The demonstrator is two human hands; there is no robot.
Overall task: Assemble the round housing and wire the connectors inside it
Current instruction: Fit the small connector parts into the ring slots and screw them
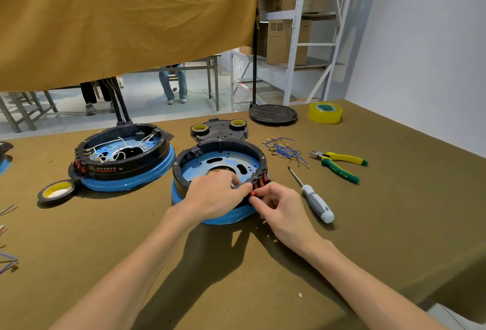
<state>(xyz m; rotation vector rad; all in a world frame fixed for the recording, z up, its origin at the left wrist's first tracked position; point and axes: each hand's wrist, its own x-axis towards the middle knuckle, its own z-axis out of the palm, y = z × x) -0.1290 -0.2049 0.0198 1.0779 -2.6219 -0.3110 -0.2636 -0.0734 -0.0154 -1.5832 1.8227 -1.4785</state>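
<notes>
A round housing (220,166) sits near the middle of a table (381,219) draped in olive-brown cloth: a black plastic ring on a bright blue base, with a blue perforated metal plate showing inside and a large opening at its centre. Along the ring's near right edge stands a row of red connectors (260,182) set in a black block.

A person leans over it with both bare forearms stretched across the cloth. The left hand (215,195) lies on the housing's near rim, palm down, its fingers curled toward the connector block and pressed against it. The right hand (278,207) comes in from the right side, thumb and forefinger closed together on a small red connector (253,193) at the rim; the other fingers fold loosely beneath.

To the left stands a second housing (123,156), already strung inside with white wires. Just right of the work lie a grey-handled screwdriver (313,198), a loose tangle of blue wires (285,149) with metal terminals, and yellow-and-green pliers (339,162). A roll of yellow tape (325,112) rests farther back, a black round cover (273,114) beside it, and a black tape roll (56,191) lies near the second housing.
</notes>
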